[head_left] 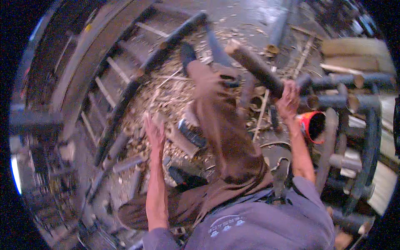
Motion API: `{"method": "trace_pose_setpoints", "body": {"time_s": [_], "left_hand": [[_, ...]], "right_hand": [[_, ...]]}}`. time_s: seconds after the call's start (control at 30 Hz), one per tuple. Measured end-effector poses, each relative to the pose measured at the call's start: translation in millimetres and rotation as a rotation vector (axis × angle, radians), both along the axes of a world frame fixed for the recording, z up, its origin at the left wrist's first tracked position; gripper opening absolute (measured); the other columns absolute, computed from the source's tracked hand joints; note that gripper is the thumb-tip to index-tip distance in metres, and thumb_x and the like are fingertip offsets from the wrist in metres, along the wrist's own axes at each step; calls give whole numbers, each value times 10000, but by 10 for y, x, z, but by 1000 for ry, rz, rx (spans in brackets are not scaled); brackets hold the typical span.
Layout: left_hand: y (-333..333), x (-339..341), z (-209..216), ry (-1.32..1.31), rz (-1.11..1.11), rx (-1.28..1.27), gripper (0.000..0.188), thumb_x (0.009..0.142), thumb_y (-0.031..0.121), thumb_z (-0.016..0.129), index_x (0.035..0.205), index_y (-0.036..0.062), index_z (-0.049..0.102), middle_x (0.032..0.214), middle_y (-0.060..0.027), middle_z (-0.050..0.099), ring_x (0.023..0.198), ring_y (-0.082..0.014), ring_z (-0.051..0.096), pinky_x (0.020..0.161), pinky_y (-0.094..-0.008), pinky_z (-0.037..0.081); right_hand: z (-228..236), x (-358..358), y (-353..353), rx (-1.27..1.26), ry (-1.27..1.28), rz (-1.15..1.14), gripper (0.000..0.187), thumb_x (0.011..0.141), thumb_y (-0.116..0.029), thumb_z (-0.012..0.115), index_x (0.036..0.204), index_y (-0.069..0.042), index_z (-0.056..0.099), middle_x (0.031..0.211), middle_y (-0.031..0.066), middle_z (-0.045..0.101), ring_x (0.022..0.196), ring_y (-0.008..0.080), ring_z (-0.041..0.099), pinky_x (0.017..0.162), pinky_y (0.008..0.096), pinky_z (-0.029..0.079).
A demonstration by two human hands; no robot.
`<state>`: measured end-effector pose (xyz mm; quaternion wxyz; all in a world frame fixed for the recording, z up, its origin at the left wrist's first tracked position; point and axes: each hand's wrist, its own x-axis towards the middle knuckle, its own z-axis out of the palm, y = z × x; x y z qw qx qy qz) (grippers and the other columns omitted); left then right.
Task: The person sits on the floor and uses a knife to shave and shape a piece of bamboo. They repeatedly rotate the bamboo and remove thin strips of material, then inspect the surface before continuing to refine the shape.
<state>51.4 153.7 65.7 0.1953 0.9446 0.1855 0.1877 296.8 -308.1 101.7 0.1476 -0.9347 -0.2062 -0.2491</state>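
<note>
Over a floor of wood chips (137, 104), my left hand (155, 130) hangs with its fingers apart, holding nothing. Beside it lies a short light brown wood piece (182, 141). My right hand (288, 100) is closed round the near end of a dark, bark-covered log (256, 66). That log slants away to the upper left, and its far end shows pale cut wood. Motion blur softens both hands. My legs in brown trousers (225, 129) lie between them, one stretched forward and one bent to the left.
A red-orange bucket (304, 125) lies on its side by my right forearm. Dark round poles (346, 80) are stacked on the right, near pale boards (354, 52). A long dark pole frame with thin slats (121, 71) runs along the left.
</note>
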Motion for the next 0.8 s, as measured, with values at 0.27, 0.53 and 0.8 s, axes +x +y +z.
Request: {"method": "trace_pose_setpoints", "body": {"time_s": [0.27,0.53,0.8], "left_hand": [[-503,1034,2284,-65,-245,393,827,695,323,777,1383,126,363,1332,-195,464,1259,-312,431,1052,-451,330],[236,128,344,266,151,-260,706,705,286,721,1275,-3,421,1141,-240,560,1078,-404,536,906,-436,420],[205,-970,-1120,512,136,50,891,697,266,722,1405,-6,254,1342,-266,387,1246,-437,372,1053,-539,272]], "right_hand": [[1578,537,2060,-147,-335,723,653,681,-248,714,1291,-205,483,1247,60,504,1188,287,460,1013,425,368],[926,725,2318,363,83,676,419,872,-278,619,1259,-141,533,1249,141,512,1186,353,466,997,446,404],[-1264,910,1525,4,528,524,325,906,-234,520,1168,-45,559,1048,177,563,980,392,574,873,438,479]]}}
